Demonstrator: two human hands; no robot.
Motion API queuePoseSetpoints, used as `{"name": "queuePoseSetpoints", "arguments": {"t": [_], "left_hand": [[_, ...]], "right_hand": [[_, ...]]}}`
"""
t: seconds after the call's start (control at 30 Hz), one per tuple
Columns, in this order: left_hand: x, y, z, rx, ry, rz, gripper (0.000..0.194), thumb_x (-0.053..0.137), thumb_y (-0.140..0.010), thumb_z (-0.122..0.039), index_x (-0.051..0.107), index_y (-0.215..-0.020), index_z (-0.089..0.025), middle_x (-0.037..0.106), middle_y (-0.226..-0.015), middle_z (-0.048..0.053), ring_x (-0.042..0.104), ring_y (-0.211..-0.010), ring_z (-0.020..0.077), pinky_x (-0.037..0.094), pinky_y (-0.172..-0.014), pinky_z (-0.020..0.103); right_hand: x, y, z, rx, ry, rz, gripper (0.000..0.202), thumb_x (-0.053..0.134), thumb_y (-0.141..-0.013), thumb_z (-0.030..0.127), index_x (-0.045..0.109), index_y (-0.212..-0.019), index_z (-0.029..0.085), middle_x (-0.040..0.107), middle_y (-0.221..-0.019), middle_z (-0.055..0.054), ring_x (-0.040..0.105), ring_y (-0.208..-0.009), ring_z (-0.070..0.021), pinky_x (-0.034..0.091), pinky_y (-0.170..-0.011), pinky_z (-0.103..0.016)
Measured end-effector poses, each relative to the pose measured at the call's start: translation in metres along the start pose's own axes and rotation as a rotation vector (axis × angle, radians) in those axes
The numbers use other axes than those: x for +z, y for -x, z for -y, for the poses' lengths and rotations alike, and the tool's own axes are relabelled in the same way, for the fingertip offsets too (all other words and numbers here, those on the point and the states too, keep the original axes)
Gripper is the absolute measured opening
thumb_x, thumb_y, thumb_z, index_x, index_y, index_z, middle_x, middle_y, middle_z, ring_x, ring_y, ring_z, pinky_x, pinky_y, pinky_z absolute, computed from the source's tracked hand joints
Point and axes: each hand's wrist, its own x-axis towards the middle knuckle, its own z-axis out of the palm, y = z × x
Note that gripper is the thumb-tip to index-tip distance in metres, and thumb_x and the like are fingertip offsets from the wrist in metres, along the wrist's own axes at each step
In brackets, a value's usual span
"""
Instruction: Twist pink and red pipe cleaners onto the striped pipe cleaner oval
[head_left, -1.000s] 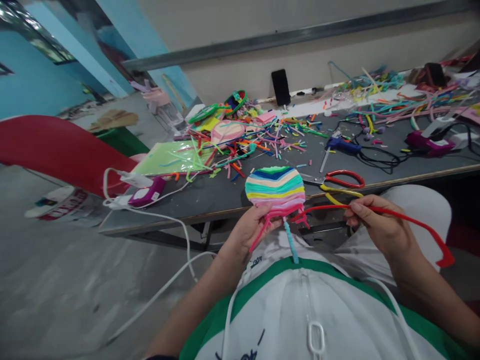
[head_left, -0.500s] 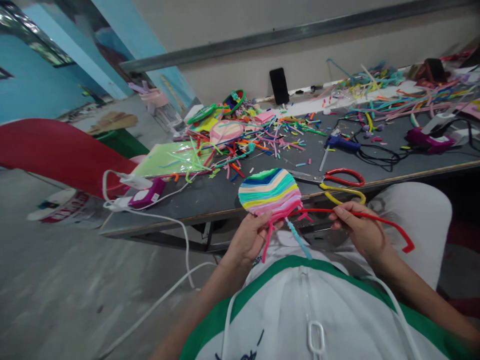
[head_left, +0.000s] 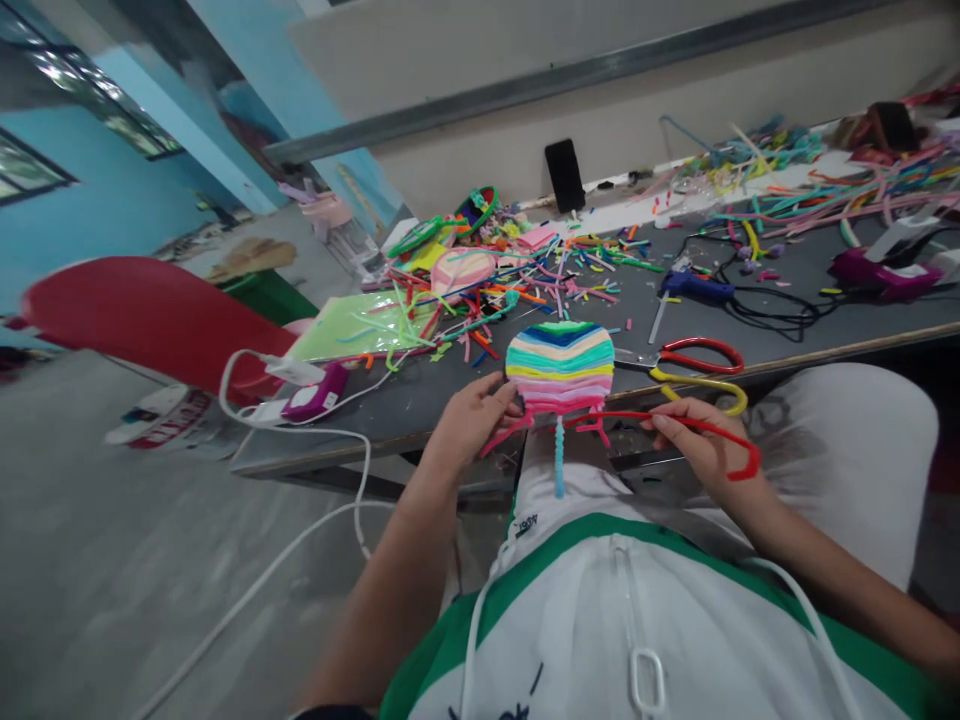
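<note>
Head view — striped disc (head_left: 560,365) at the front edge of a littered grey table (head_left: 405,400); left hand (head_left: 469,420) at its rim, grip unclear, right hand (head_left: 694,440) pinching a red strip (head_left: 751,462) — blue wall (head_left: 112,170) behind.

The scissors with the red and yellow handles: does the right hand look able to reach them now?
Probably yes: the scissors lie at the near edge of the table, close to the right hand, with nothing visible blocking. But it holds the red strip, which may need releasing.
</note>
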Motion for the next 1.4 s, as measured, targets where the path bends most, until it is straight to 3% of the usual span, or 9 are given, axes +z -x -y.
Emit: {"name": "queuePoseSetpoints", "arguments": {"t": [0.1, 0.17, 0.23, 0.3, 0.5, 0.8, 1.0, 1.17, 1.4], "left_hand": [[-0.011, 0.019, -0.002, 0.287, -0.353, -0.179, 0.041, 0.064, -0.077, -0.038, 0.063, -0.112, -0.017, 0.066, -0.084, 0.005, 0.061, -0.072, 0.0159, 0.051, -0.069, 0.028], [-0.010, 0.029, -0.006, 0.529, -0.621, -0.156, 0.025, 0.063, -0.078, -0.033, 0.070, -0.098, -0.019, 0.063, -0.089, 0.006, 0.058, -0.083, 0.0183, 0.047, -0.077, 0.031], [-0.003, 0.033, -0.009, 0.685, -0.843, -0.083, 0.017, 0.060, -0.080, -0.028, 0.072, -0.089, -0.020, 0.061, -0.088, 0.007, 0.055, -0.088, 0.0202, 0.043, -0.081, 0.035], [0.006, 0.033, -0.010, 0.733, -1.003, -0.016, 0.018, 0.057, -0.083, -0.026, 0.072, -0.089, -0.021, 0.058, -0.086, 0.007, 0.052, -0.087, 0.0209, 0.040, -0.081, 0.037], [0.022, 0.025, -0.010, 0.690, -1.244, 0.087, 0.018, 0.059, -0.080, -0.028, 0.071, -0.093, -0.023, 0.052, -0.092, 0.009, 0.046, -0.089, 0.0245, 0.039, -0.077, 0.038], [0.032, 0.023, -0.005, 0.685, -1.215, 0.045, 0.021, 0.053, -0.083, -0.029, 0.069, -0.076, -0.018, 0.049, -0.092, 0.010, 0.046, -0.089, 0.0244, 0.040, -0.080, 0.039], [0.028, 0.013, 0.006, 0.717, -0.999, 0.048, 0.016, 0.053, -0.080, -0.023, 0.067, -0.080, -0.016, 0.050, -0.084, 0.008, 0.049, -0.089, 0.0222, 0.041, -0.081, 0.037], [0.026, 0.006, 0.012, 0.616, -0.820, 0.074, 0.016, 0.051, -0.080, -0.019, 0.059, -0.067, -0.017, 0.054, -0.073, 0.005, 0.050, -0.080, 0.0184, 0.041, -0.073, 0.031], [0.023, 0.010, 0.021, 0.671, -0.787, -0.097, 0.010, 0.045, -0.085, -0.016, 0.053, -0.079, -0.018, 0.053, -0.080, 0.005, 0.051, -0.081, 0.0178, 0.042, -0.074, 0.031]], "right_hand": [[0.002, 0.007, 0.001, -0.012, 0.097, -0.043, 0.017, 0.060, -0.080, 0.036, 0.066, -0.083, 0.020, 0.069, -0.078, -0.004, 0.061, -0.063, -0.0151, 0.049, -0.059, -0.028], [0.005, 0.012, 0.004, -0.014, 0.125, -0.057, 0.017, 0.058, -0.081, 0.036, 0.065, -0.082, 0.021, 0.069, -0.078, -0.004, 0.061, -0.063, -0.0156, 0.049, -0.059, -0.028], [0.007, 0.016, 0.007, -0.017, 0.142, -0.064, 0.017, 0.058, -0.081, 0.036, 0.065, -0.080, 0.021, 0.069, -0.076, -0.004, 0.061, -0.062, -0.0160, 0.049, -0.058, -0.028], [0.008, 0.019, 0.009, -0.015, 0.164, -0.077, 0.017, 0.058, -0.080, 0.036, 0.066, -0.078, 0.021, 0.069, -0.075, -0.003, 0.061, -0.060, -0.0158, 0.049, -0.057, -0.028], [0.008, 0.024, 0.012, -0.026, 0.219, -0.086, 0.017, 0.057, -0.080, 0.037, 0.065, -0.077, 0.022, 0.068, -0.070, -0.003, 0.062, -0.061, -0.0167, 0.049, -0.056, -0.027], [0.012, 0.022, 0.009, 0.042, 0.236, 0.061, 0.018, 0.053, -0.082, 0.036, 0.062, -0.075, 0.022, 0.068, -0.066, -0.001, 0.061, -0.057, -0.0156, 0.046, -0.053, -0.026], [0.014, 0.021, 0.008, -0.020, 0.249, 0.096, 0.018, 0.052, -0.083, 0.035, 0.061, -0.073, 0.022, 0.068, -0.066, -0.001, 0.061, -0.058, -0.0153, 0.045, -0.053, -0.025], [0.015, 0.017, 0.005, -0.037, 0.242, 0.114, 0.016, 0.053, -0.082, 0.035, 0.062, -0.075, 0.023, 0.069, -0.068, -0.001, 0.063, -0.058, -0.0159, 0.048, -0.055, -0.026], [0.014, 0.008, 0.022, 0.058, 0.133, 0.139, 0.011, 0.061, -0.076, 0.032, 0.065, -0.079, 0.022, 0.067, -0.068, 0.000, 0.059, -0.054, -0.0138, 0.046, -0.049, -0.025]]}}
